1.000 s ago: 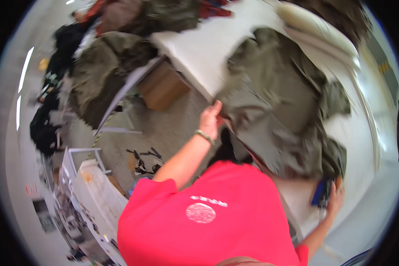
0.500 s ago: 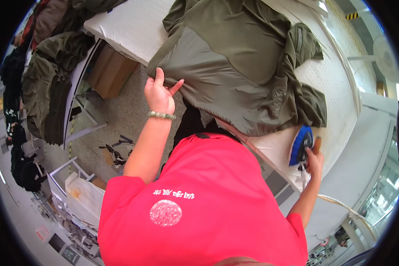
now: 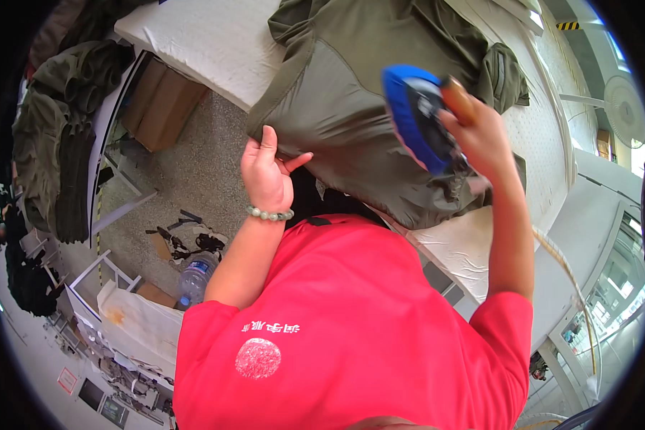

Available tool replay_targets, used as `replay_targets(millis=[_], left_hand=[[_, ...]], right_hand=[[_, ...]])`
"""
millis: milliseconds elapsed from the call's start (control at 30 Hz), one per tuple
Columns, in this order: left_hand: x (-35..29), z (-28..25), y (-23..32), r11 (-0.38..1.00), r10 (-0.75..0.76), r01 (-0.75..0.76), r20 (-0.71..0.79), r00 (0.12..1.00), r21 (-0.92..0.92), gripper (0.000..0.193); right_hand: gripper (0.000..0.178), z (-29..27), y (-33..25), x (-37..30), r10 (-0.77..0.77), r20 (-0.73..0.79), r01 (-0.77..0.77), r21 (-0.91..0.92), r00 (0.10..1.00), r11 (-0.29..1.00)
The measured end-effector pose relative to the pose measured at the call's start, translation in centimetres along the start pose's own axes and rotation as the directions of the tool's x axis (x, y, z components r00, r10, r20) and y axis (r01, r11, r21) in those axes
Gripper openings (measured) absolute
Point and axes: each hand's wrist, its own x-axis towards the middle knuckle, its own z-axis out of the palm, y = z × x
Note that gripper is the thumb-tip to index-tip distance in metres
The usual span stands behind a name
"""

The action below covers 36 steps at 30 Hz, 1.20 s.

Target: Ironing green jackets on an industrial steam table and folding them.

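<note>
An olive-green garment (image 3: 330, 100) with smooth panels and a sleeve to the right lies spread over the white padded table, its near edge hanging over the front. My left hand (image 3: 269, 175), with a beaded bracelet at the wrist, grips that edge at the garment's near left corner; the thumb and one finger show, the others are under the cloth. My right hand (image 3: 486, 140) is closed round the brown handle of an iron (image 3: 417, 118) with a blue-edged base. The iron is above the right part of the garment, tilted and slightly blurred; whether it touches the cloth is hidden.
The white padded table (image 3: 193, 46) runs across the far side. Olive garments (image 3: 57, 158) hang on a rack at the left. A cardboard box (image 3: 161, 104) stands below the table, and a plastic bottle (image 3: 193, 279) is on the floor. A hose (image 3: 570, 276) trails at the right.
My right hand has lifted the iron from the table's right edge and brought it left and away from me, over the garment. My left hand keeps its hold on the edge.
</note>
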Motion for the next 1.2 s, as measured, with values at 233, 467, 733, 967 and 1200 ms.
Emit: replay_targets(millis=[233, 467, 733, 967, 1200], left_hand=[[0.3, -0.8, 0.4, 0.998, -0.053, 0.055, 0.034, 0.998, -0.041, 0.029], [0.5, -1.6, 0.6, 0.994, -0.094, 0.096, 0.035, 0.995, -0.056, 0.029], [0.7, -0.8, 0.0, 0.992, -0.087, 0.086, 0.007, 0.996, 0.091, 0.026], [0.6, 1.2, 1.1, 0.980, -0.161, 0.146, 0.114, 0.980, 0.133, 0.025], [1.4, 1.6, 2.7, 0.935, -0.126, 0.058, 0.176, 0.976, 0.349, 0.027]], right_hand=[[0.034, 5.3, -7.5, 6.2, -0.058, 0.312, 0.069, -0.026, 0.948, 0.997], [0.037, 1.8, -0.5, 0.3, 0.048, -0.096, -0.064, -0.173, 0.994, 0.983], [0.041, -3.2, 16.5, -19.5, 0.590, 0.007, -0.588, 0.092, 0.808, 0.804], [0.035, -0.9, 30.8, -29.3, 0.719, -0.001, -0.717, 0.078, 0.695, 0.693], [0.037, -2.6, 37.2, -26.3, 0.714, -0.238, -0.726, 0.051, 0.658, 0.686]])
